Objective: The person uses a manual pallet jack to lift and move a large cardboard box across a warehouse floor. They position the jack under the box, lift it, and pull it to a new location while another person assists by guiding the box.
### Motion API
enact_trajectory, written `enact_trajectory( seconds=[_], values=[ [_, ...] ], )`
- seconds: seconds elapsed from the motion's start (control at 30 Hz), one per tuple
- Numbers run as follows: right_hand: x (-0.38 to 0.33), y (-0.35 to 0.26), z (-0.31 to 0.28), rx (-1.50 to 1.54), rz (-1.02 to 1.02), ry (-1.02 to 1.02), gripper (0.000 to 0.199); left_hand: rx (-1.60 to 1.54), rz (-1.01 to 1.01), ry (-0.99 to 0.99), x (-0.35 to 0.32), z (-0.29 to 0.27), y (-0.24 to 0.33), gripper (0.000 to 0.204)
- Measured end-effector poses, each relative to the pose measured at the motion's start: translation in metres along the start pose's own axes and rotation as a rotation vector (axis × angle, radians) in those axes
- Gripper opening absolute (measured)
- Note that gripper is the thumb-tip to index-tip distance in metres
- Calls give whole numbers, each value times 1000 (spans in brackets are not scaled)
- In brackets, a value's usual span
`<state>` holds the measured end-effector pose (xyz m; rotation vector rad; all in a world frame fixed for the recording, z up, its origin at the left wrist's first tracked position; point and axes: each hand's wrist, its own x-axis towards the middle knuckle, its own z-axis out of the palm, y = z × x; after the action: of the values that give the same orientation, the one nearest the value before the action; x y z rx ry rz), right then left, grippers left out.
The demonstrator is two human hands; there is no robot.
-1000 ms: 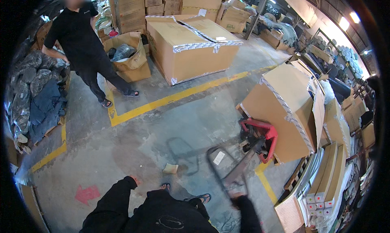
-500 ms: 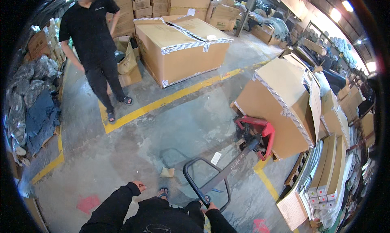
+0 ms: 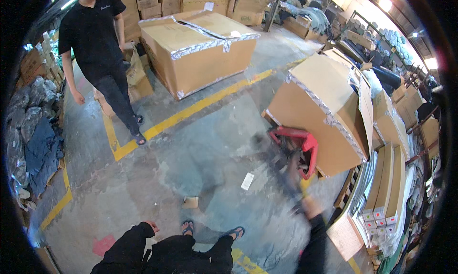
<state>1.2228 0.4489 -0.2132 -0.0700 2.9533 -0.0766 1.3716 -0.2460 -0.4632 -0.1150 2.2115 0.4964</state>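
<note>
My right hand (image 3: pixel 312 206) reaches out to the right and is blurred by motion. It is closed on the end of the handle (image 3: pixel 285 176) of a pallet jack, and the handle is smeared too. The red body of the pallet jack (image 3: pixel 310 147) stands against a large brown carton (image 3: pixel 298 102) with taped edges. My left hand (image 3: pixel 151 226) hangs low beside my body, fingers loosely bent, with nothing visible in it. Its nearest thing is a small tan scrap (image 3: pixel 190 202) on the floor. A white paper slip (image 3: pixel 247 181) lies farther right.
A person in black (image 3: pixel 95 45) stands at the far left near a big taped carton (image 3: pixel 205 59). Plastic-wrapped bundles (image 3: pixel 36 102) line the left side. Long narrow boxes (image 3: pixel 384 185) and a tan board (image 3: pixel 344 236) lie at the right. Yellow lines (image 3: pixel 191 112) mark the concrete floor.
My right hand and the pallet jack handle have swung right and away from my legs. The person in black has lowered an arm from the hip. My left hand stays low.
</note>
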Motion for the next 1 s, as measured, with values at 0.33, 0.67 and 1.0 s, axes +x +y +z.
enact_trajectory(
  seconds=[0.33, 0.67, 1.0],
  values=[
    [-31, -29, 148, 558, 432, -416, 41, -382, 195, 211, 34, -48, 93, 46],
    [-6, -8, -74, 593, 167, -267, 53, -169, -36, 129, -12, 8, -19, 39],
    [-67, -130, 104, 724, 378, -889, 79, -395, -128, 70, 1, -11, -33, 36]
  ],
)
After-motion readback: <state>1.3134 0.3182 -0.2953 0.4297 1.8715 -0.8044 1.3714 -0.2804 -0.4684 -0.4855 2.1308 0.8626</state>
